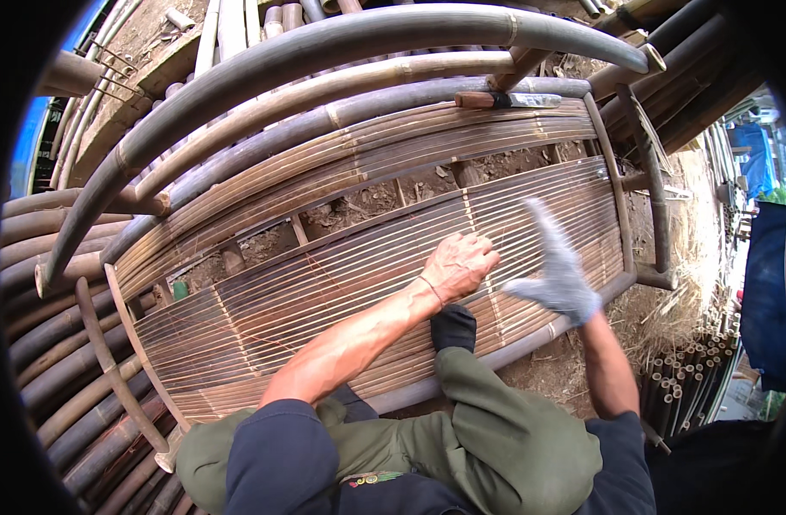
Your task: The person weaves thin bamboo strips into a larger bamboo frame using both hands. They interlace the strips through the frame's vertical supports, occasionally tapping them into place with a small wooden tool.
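I sit on a bamboo bench with a seat of thin slats (384, 257). My bare left hand (460, 268) rests over the middle of the slats, fingers curled together; whatever may be pinched in them is hidden. To its right, my right hand (552, 275) in a grey knitted glove is raised above the slats, slightly blurred. Its thumb and fingers are spread wide, and nothing is in it. Thin reddish strings (324, 273) lie across the slats left of my bare hand. A long gap (350, 210) in the seat shows the ground below.
A knife with a wooden handle (474, 100) lies at the seat's far edge. Thick curved bamboo rails (324, 51) form the bench's back. Bamboo poles (58, 369) are stacked at left, cut tubes (685, 369) at right. A dark-socked foot (453, 328) rests on the slats.
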A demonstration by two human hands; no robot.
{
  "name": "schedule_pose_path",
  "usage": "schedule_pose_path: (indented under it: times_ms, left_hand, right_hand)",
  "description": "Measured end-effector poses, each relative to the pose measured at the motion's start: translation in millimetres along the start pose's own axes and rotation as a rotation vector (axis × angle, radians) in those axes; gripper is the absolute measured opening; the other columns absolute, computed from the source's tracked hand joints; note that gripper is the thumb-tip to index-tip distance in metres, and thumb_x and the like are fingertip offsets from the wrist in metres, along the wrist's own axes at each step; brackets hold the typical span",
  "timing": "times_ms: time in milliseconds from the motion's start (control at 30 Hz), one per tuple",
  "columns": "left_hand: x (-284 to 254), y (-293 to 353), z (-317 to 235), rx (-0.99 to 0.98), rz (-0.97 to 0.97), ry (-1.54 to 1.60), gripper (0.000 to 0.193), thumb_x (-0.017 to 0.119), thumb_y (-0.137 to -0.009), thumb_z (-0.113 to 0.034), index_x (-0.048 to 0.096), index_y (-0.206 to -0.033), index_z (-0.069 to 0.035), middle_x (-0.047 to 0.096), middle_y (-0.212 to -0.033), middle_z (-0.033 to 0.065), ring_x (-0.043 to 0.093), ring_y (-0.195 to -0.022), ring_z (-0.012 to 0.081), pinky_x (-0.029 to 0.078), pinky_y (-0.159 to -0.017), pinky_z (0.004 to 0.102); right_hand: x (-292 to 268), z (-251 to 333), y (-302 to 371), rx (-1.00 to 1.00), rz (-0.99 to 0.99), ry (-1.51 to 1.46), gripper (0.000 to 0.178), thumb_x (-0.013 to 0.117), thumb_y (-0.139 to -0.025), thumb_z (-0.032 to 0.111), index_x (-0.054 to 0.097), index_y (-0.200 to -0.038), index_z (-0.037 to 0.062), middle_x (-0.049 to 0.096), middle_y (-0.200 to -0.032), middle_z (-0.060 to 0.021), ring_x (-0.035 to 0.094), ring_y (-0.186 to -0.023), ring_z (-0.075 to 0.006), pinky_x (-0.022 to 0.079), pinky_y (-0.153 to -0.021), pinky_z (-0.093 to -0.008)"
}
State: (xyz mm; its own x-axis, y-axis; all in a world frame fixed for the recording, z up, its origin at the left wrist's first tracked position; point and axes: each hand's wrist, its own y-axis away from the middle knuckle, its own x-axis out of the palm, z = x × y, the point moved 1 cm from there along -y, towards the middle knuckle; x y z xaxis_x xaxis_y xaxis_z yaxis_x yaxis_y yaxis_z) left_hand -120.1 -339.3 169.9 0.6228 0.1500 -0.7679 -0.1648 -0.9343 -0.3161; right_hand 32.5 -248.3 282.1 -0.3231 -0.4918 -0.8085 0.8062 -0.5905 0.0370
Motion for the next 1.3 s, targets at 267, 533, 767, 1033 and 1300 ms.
schedule_pose_path:
  times_ms: [267, 533, 767, 1033, 1300]
  left_hand:
    - [-57, 50, 117, -0.813, -0.286, -0.026, 0.015, 0.059, -0.091, -0.014, 0.071, -0.093, -0.005, 0.065, -0.090, 0.0156, 0.065, -0.087, 0.0340, 0.054, -0.079, 0.0430]
    - [-21, 34, 148, -1.107, 0.386, -0.181, 0.021, 0.058, -0.086, -0.017, 0.076, -0.090, -0.006, 0.072, -0.095, 0.0200, 0.069, -0.094, 0.0388, 0.053, -0.081, 0.0473]
    - [13, 30, 187, -0.908, 0.394, 0.154, 0.023, 0.063, -0.084, -0.021, 0.075, -0.087, -0.001, 0.071, -0.092, 0.0224, 0.069, -0.094, 0.0378, 0.054, -0.082, 0.0404]
    - [-59, 26, 128, -1.032, 0.067, 0.919, 0.028, 0.074, -0.088, -0.027, 0.075, -0.094, 0.000, 0.071, -0.086, 0.0056, 0.060, -0.084, 0.0103, 0.048, -0.082, 0.0270]
    - [-52, 45, 132, -1.073, -0.014, 0.432, 0.033, 0.067, -0.090, -0.039, 0.077, -0.100, -0.009, 0.072, -0.102, 0.0143, 0.065, -0.103, 0.0285, 0.047, -0.093, 0.0368]
  right_hand:
    - [-30, -95, -80, 0.395, 0.125, -0.594, 0.028, 0.071, -0.090, 0.029, 0.071, -0.104, 0.0047, 0.063, -0.070, -0.0056, 0.065, -0.059, -0.0126, 0.052, -0.051, -0.0273]
    - [122, -62, -162, 0.027, 0.231, 0.729, 0.016, 0.062, -0.085, 0.019, 0.075, -0.085, 0.0105, 0.072, -0.080, -0.0128, 0.071, -0.075, -0.0318, 0.056, -0.066, -0.0437]
    - [234, -118, -201, -0.239, 0.772, 0.122, 0.024, 0.057, -0.085, 0.022, 0.074, -0.088, 0.0053, 0.071, -0.092, -0.0223, 0.069, -0.087, -0.0403, 0.055, -0.077, -0.0479]
    - [139, -35, -129, -0.285, 0.026, -0.101, 0.036, 0.070, -0.083, 0.036, 0.070, -0.109, 0.0106, 0.065, -0.115, -0.0125, 0.061, -0.109, -0.0338, 0.046, -0.099, -0.0415]
    - [-25, -47, 55, 0.219, -0.192, -0.244, 0.009, 0.066, -0.087, 0.009, 0.068, -0.094, 0.0135, 0.059, -0.072, 0.0023, 0.057, -0.066, -0.0132, 0.051, -0.064, -0.0307]
